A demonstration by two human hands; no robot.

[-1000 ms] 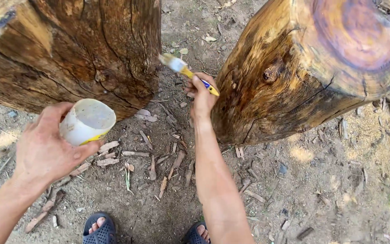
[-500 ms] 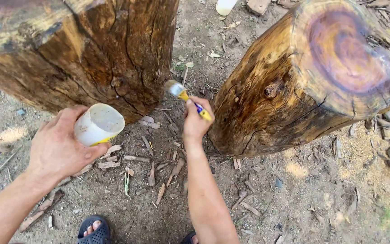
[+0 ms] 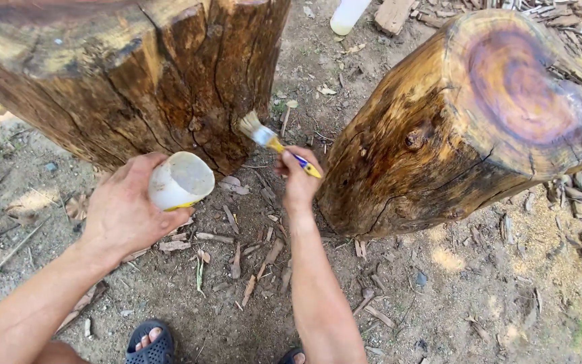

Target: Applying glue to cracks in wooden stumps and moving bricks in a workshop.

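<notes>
Between stumps, right hand [image 3: 299, 183] grips brush [image 3: 274, 143] (left hand [image 3: 124, 212]: cup [image 3: 180, 180]).

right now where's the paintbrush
In the head view it's near the middle, held in the right hand; the paintbrush has its bristles against the lower bark of the left stump, with the white cup just left.

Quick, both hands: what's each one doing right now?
Left hand: closed around a white cup.
Right hand: closed on a paintbrush.
</notes>
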